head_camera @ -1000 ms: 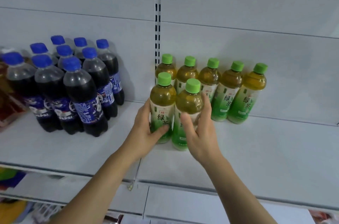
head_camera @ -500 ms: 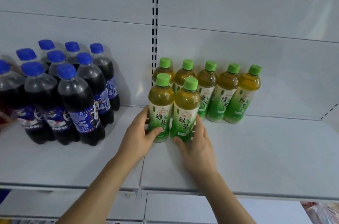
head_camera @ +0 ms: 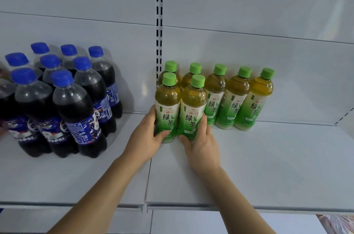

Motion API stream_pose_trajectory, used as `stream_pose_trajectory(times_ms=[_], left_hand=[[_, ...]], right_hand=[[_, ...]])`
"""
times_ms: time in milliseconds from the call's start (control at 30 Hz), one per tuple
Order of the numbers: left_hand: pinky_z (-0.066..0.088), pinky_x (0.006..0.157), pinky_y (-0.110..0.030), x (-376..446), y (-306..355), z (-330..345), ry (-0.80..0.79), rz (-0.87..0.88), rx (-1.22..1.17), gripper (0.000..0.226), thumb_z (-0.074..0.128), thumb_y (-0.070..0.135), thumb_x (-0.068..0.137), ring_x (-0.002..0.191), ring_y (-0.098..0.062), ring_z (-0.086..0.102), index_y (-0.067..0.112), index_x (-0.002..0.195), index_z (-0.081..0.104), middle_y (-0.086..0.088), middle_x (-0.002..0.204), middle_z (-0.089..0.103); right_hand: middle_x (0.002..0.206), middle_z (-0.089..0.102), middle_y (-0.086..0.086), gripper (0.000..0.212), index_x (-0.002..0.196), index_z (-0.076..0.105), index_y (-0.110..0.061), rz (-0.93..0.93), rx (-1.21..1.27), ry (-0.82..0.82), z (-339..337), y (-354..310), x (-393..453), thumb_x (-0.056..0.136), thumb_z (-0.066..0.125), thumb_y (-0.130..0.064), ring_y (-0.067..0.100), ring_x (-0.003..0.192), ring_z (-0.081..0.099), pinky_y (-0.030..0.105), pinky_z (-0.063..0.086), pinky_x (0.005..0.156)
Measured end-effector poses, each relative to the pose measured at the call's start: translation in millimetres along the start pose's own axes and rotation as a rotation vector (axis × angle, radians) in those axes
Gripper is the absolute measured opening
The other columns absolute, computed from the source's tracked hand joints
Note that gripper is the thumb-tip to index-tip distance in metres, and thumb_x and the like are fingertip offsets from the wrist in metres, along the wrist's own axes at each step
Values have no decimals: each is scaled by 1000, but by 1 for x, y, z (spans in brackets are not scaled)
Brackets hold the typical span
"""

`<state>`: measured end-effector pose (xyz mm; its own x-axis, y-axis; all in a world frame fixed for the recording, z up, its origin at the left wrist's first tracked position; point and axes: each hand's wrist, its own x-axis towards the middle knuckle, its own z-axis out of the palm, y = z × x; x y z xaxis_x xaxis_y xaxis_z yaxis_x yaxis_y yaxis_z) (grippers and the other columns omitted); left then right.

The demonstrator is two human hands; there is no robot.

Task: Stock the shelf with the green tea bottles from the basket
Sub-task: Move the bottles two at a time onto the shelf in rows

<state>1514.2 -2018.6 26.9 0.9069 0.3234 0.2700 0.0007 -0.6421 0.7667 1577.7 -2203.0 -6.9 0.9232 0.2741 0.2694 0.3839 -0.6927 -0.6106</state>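
Note:
Several green tea bottles with green caps stand on the white shelf (head_camera: 258,166). A back row (head_camera: 237,99) runs along the rear wall. Two more stand upright in front of it at the left. My left hand (head_camera: 147,138) grips the lower part of the front left bottle (head_camera: 167,107), thumb across its label. My right hand (head_camera: 201,143) grips the base of the front right bottle (head_camera: 193,111), fingers round its right side. Both front bottles touch each other and rest on the shelf. The basket is out of sight.
A block of dark cola bottles with blue caps (head_camera: 63,99) fills the shelf's left side, a hand's width from my left hand. The slotted upright (head_camera: 159,23) runs up the back wall. Bare shelf lies to the right of and in front of the tea bottles.
Both front bottles moved back against the rear row and now stand straight. My right hand slid down from the bottle's middle to its base.

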Motion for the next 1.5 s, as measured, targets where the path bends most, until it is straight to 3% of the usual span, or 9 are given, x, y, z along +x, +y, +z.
stream_pose_trajectory(times_ms=[333, 433, 533, 600, 700, 767, 1000, 1233, 1500], left_hand=[[55, 111, -43, -1, 1, 2, -25, -45, 27, 87, 81, 24, 96, 137, -16, 61, 43, 161, 27, 11, 155, 59], [52, 114, -50, -1, -1, -1, -61, -46, 84, 87, 79, 36, 97, 144, -20, 55, 38, 164, 24, 6, 159, 55], [39, 125, -52, -4, -9, -2, -96, -111, 251, 99, 70, 56, 98, 158, -30, 36, 24, 172, 13, -7, 175, 34], [33, 127, -48, -11, -10, -1, -95, -156, 334, 101, 63, 62, 100, 162, -32, 28, 15, 173, 11, -12, 177, 26], [34, 127, -48, -26, -7, 2, -56, -82, 422, 98, 49, 73, 100, 158, -33, 33, 11, 171, 19, -14, 173, 34], [34, 128, -52, -35, -7, 8, -43, -29, 496, 97, 36, 78, 98, 155, -32, 37, 11, 168, 25, -13, 169, 40], [16, 134, -56, -70, 14, 24, -94, -129, 675, 96, 28, 74, 103, 166, -36, 13, 9, 172, 11, -16, 180, 15], [17, 133, -59, -105, 63, 49, -73, 7, 690, 89, 25, 72, 105, 166, -36, 15, 13, 172, 22, -15, 179, 20], [19, 133, -59, -158, 146, 143, -153, 244, 597, 87, 22, 71, 103, 164, -38, 23, 13, 167, 37, -16, 176, 30]], right_hand=[[152, 52, 20, 106, 173, 12, -8, -21, -29, 18, 4, 2, -1, 98, 75, -48, 45, 130, 59, 54, 57, 97], [159, 48, 19, 108, 174, 8, -9, -31, -64, 16, -1, 3, -3, 100, 71, -54, 42, 137, 55, 53, 52, 104], [170, 37, 17, 106, 174, 7, -9, -19, -126, 18, -7, 7, -11, 102, 62, -64, 38, 152, 42, 51, 46, 116], [173, 34, 18, 101, 173, 11, -9, -13, -196, 26, -11, 10, -19, 103, 49, -71, 38, 157, 36, 52, 43, 121], [172, 37, 20, 97, 171, 24, -7, -4, -307, 24, -18, 12, -34, 101, 33, -73, 40, 158, 36, 55, 40, 124], [169, 43, 21, 92, 167, 35, -5, -7, -354, 44, -22, 12, -44, 101, 35, -70, 43, 157, 39, 58, 41, 123], [163, 49, 25, 80, 159, 48, -5, -23, -445, 99, -37, 24, -89, 104, 44, -63, 47, 154, 41, 65, 42, 119], [167, 45, 23, 81, 161, 47, -8, 8, -457, 133, -74, 46, -126, 106, 37, -66, 44, 160, 34, 65, 35, 124], [175, 35, 19, 83, 167, 39, -13, 128, -502, 173, -156, 124, -197, 109, 25, -70, 39, 166, 23, 62, 25, 131]])
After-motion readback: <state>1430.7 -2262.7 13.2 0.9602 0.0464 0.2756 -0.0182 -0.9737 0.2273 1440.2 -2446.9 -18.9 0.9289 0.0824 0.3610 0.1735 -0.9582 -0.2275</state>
